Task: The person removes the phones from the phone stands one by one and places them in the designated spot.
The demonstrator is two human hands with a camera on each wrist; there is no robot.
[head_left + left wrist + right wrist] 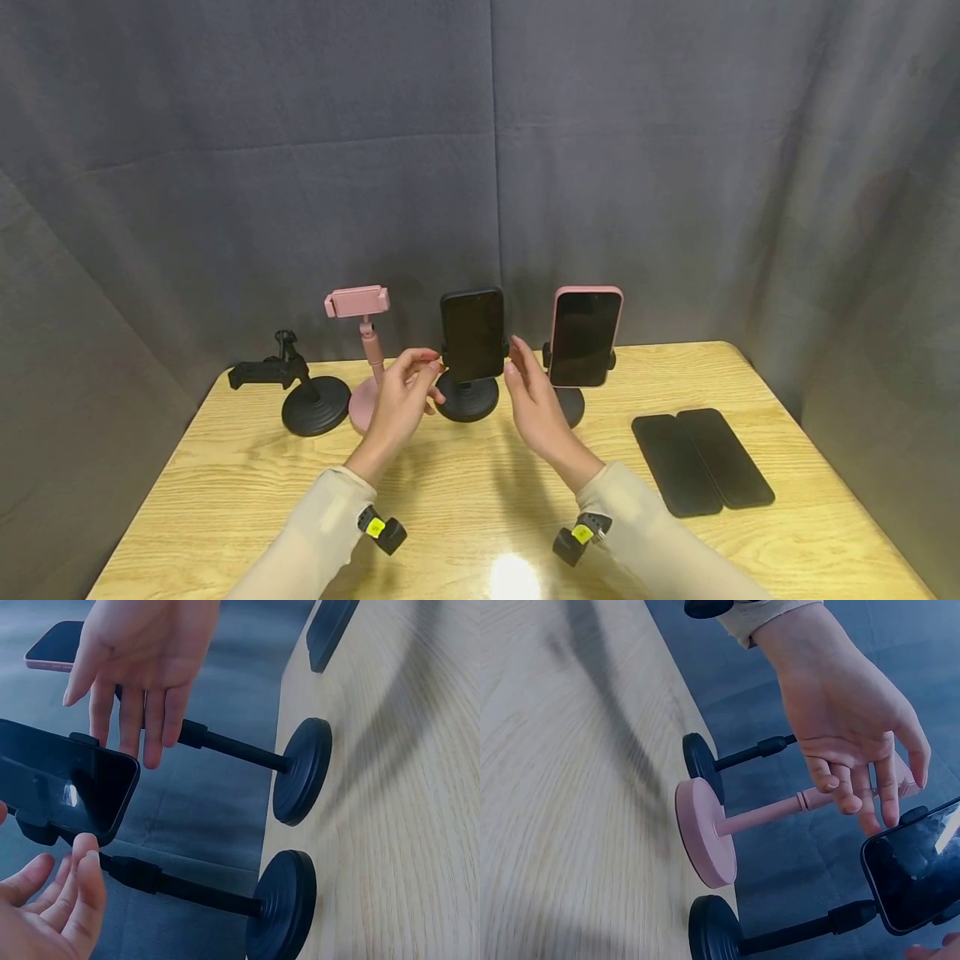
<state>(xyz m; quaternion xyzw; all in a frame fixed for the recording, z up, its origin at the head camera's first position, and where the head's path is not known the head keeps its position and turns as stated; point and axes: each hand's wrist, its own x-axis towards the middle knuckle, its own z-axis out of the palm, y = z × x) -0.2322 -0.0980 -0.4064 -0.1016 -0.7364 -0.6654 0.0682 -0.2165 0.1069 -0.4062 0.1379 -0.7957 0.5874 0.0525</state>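
A black phone [473,335] stands upright in the side clamps of a black phone stand [467,404]. My left hand [402,396] is at the phone's lower left, its fingers loosely bent and holding nothing; in the right wrist view its fingertips are right by the clamp. On the other side, my right hand [536,408] has its fingers extended, the tips close to the right clamp. The left wrist view shows the right palm [146,667] facing the black phone [64,780], fingers nearly straight.
Right of the hands, a pink-cased phone [587,337] sits in another black stand [572,407]. To the left are a pink phone stand [358,302] and a folded-over black stand [316,407]. Two flat black slabs [677,465] lie side by side on the wooden table [450,517]. Grey curtain [480,167] hangs behind.
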